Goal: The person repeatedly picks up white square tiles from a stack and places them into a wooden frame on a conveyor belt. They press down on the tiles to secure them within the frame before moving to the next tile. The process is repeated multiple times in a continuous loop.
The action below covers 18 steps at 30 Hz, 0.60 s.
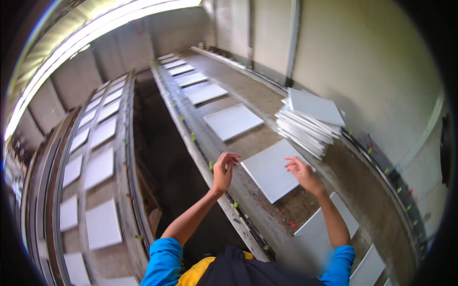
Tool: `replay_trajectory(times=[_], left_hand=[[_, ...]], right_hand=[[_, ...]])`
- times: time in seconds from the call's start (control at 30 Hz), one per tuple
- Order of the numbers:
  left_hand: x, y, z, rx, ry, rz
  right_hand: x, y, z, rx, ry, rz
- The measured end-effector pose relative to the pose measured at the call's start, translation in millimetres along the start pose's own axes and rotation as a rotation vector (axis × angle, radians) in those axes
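Observation:
A flat white rectangular panel [272, 178] lies on the long bench in front of me. Just off its left side, over the bench edge, my left hand [225, 170] is raised with loosely curled fingers and nothing visible in them. Above the panel's right part is my right hand [301, 171], its fingers apart and holding nothing; whether they touch the surface I cannot tell. Farther along the bench lies another white panel [234, 122]. A leaning, uneven stack of white panels [305, 128] stands to the right, near the wall.
More panels [206, 94] run in a row toward the far wall. Beneath my right forearm is another panel [341, 214]. To the left, across a dark gap [160, 124], a second bench [125, 190] carries rows of panels. Green clips [193, 137] line the bench edge.

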State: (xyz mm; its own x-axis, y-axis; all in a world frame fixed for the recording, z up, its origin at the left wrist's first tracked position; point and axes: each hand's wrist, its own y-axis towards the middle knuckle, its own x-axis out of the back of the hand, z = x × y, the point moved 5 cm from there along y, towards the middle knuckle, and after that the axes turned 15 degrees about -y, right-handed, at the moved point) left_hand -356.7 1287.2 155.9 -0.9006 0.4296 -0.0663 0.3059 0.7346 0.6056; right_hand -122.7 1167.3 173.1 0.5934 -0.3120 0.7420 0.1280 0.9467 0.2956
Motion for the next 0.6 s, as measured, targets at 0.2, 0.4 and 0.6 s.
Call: replay_trajectory(times=[0.2, 0.4, 0.6], left_hand=[[-75.9, 81.5, 94.1, 0.424, -0.262, 0.138], [-185.3, 172.3, 143.5, 0.500, -0.387, 0.195], [-229.6, 211.4, 189.9, 0.733, -0.672, -0.029]], right_hand=[[68.9, -29.2, -104.7, -0.333, 0.184, -0.347], [82.4, -9.7, -137.3, -0.468, 0.351, -0.468], [62.2, 62.5, -120.6, -0.558, 0.551, -0.443]])
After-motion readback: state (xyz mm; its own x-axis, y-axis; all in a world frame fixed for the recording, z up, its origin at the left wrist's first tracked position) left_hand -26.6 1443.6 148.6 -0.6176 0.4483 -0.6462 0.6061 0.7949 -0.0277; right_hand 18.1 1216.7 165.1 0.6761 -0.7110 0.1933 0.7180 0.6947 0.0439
